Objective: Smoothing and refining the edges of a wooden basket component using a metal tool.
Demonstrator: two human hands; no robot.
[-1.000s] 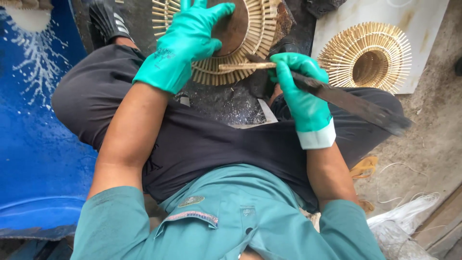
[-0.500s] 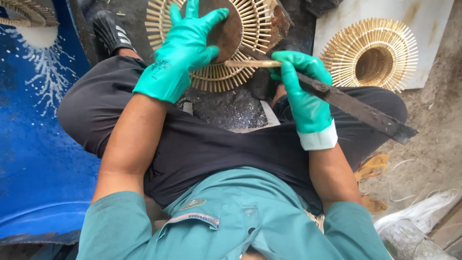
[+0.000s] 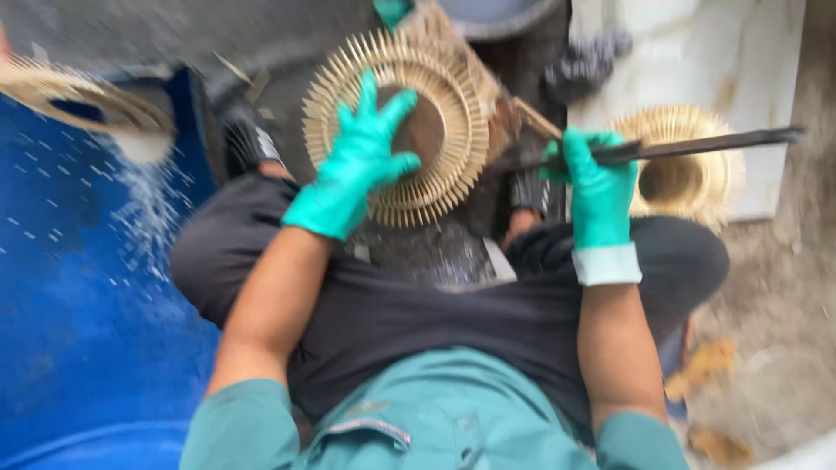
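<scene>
my left hand point(image 3: 361, 170) lies flat, fingers spread, on the round splint disc point(image 3: 396, 126) in front of my knees. my right hand point(image 3: 596, 187) is clamped on the long dark blade point(image 3: 697, 144), lifted just right of the disc. chopping step; blade needs lining up with the rim.

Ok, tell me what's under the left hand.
The left hand lies flat on a round ring of pale sticks with a brown centre, fingers spread. The palm covers the ring's lower left part. What the ring rests on is hidden and blurred.
</scene>
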